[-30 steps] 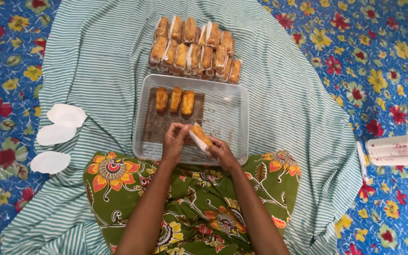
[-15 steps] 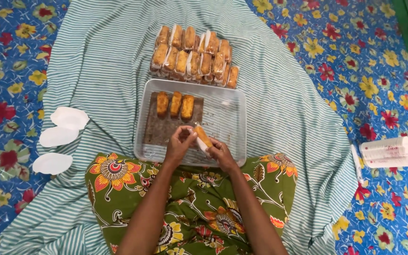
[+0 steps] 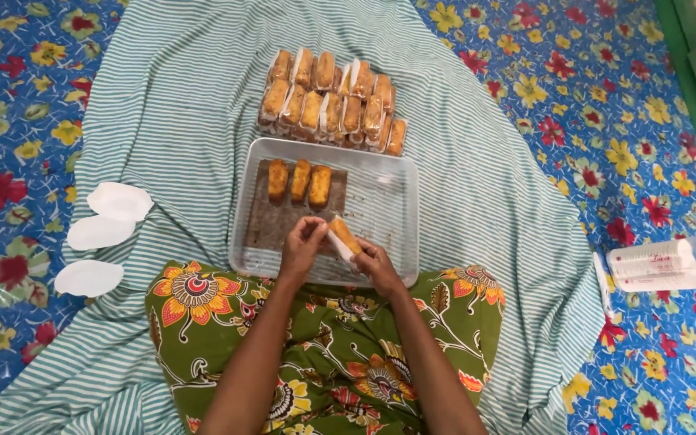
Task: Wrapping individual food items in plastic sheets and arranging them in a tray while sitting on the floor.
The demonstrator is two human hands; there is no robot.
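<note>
Both my hands meet over the near edge of a clear plastic tray (image 3: 396,201). My right hand (image 3: 376,264) holds a golden fried roll (image 3: 343,234) partly in a white wrapper, and my left hand (image 3: 303,246) pinches at its upper end. Three bare fried rolls (image 3: 300,180) lie side by side on brown paper in the tray's far left part. Beyond the tray, several wrapped rolls (image 3: 330,103) are stacked in rows on the striped cloth.
A green-and-white striped cloth (image 3: 163,105) covers a blue floral mat (image 3: 26,97). Three white wrappers or lids (image 3: 100,232) lie at the left. A stack of clear plastic cups (image 3: 658,266) lies at the right. My lap is in green floral fabric (image 3: 203,306).
My hands with the roll have stayed at the tray's near edge, fingers shifting slightly on the wrapper. The view has drifted a little.
</note>
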